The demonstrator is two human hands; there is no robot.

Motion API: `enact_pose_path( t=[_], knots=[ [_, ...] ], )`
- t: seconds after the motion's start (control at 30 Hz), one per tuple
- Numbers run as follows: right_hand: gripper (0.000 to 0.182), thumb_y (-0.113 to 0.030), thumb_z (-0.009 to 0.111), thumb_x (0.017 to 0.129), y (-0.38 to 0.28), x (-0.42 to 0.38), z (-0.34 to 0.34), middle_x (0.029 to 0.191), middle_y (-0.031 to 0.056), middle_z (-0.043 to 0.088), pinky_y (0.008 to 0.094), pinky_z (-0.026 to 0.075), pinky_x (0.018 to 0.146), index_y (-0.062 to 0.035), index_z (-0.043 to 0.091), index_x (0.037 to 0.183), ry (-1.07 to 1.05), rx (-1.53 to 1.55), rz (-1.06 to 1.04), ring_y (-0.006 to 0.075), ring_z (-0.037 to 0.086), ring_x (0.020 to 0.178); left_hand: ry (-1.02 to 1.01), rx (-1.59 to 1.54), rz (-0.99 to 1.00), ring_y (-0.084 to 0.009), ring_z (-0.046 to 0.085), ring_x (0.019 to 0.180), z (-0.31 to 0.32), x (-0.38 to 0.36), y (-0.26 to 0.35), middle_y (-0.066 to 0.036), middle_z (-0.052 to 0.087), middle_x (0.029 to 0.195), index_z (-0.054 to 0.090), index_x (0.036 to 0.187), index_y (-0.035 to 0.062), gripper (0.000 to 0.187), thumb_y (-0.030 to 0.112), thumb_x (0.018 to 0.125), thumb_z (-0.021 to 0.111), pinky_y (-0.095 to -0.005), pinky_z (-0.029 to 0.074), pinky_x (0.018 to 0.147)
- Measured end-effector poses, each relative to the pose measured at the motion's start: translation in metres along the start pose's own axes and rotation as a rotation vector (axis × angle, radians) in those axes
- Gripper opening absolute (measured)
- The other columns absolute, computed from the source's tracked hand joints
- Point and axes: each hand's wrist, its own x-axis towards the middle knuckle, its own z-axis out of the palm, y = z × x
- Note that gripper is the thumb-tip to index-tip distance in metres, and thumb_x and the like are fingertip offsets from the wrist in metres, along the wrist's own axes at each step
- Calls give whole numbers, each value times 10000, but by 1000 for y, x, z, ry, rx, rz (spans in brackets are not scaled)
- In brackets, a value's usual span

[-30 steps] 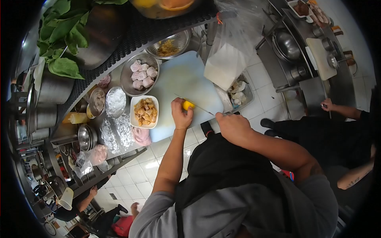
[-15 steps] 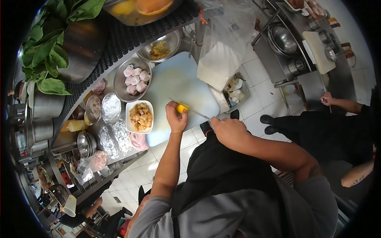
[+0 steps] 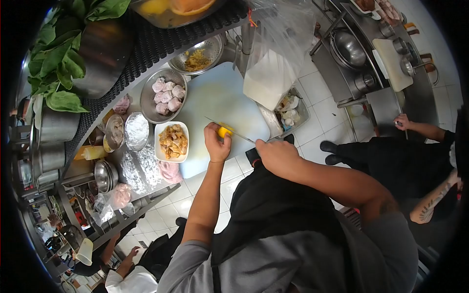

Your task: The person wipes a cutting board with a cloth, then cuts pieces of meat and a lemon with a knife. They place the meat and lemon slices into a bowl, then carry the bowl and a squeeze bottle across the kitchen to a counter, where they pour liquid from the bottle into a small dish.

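On the light blue cutting board [image 3: 210, 100], near its front edge, my left hand [image 3: 216, 144] is closed on a small yellow piece of fruit that looks like lemon [image 3: 224, 131]. My right hand [image 3: 275, 155] grips the handle of a knife [image 3: 240, 136], its fingers wrapped round it. The thin blade slants across the fruit, right beside my left fingertips, with its tip toward the far left. Left of the board stands a white square bowl of browned, sauced pieces [image 3: 172, 142]. Behind it is a metal bowl of floured pink balls [image 3: 168, 97].
At the back, a strainer [image 3: 215, 53] holds yellow bits. A bowl of white flour [image 3: 137, 131] and a floured tray [image 3: 138, 171] lie to the left. A clear plastic bag [image 3: 278, 44] hangs over a bin [image 3: 301, 117]. Co-workers stand at the right [image 3: 391, 151] and lower left [image 3: 132, 273].
The knife and my right hand have shifted slightly left and up over the fruit. My left hand stays in place. A co-worker in white has come into view at lower left.
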Motion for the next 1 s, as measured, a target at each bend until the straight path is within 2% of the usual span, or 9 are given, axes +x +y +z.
enact_pose_path(
  t=[0.27,0.37,0.47,0.87,1.0],
  knots=[
    [143,-89,550,902,1,-2,1,832,197,710,495,564,713,-22,546,1028,-15,39,16,397,713,805,-5,-8,-4,-388,564,1016,0,0,-2,-206,577,1079,551,1046,7,342,57,731,673,-440,469,915],
    [125,-87,521,909,-2,16,12,809,183,719,491,578,658,-23,583,997,83,8,-58,368,729,787,-22,-17,-22,-386,566,1020,-2,1,1,-203,577,1075,552,1041,6,338,55,729,673,-439,469,917],
    [126,-84,522,906,6,2,9,810,185,718,485,579,658,-24,581,999,56,8,-33,368,729,792,-11,-15,-15,-386,567,1021,0,1,0,-203,576,1072,553,1041,7,341,53,726,674,-437,472,914],
    [149,-76,505,914,9,-1,10,859,184,726,499,575,710,-19,576,1033,11,30,12,377,725,847,-5,-21,-13,-389,568,1010,0,1,-1,-203,576,1071,557,1042,14,335,58,733,677,-435,476,907],
    [167,-72,503,912,1,20,11,891,192,727,506,570,746,-17,580,1051,-4,40,12,382,721,877,2,-16,22,-383,565,989,0,2,1,-195,578,1062,557,1038,20,328,57,734,674,-435,477,897]
  ],
)
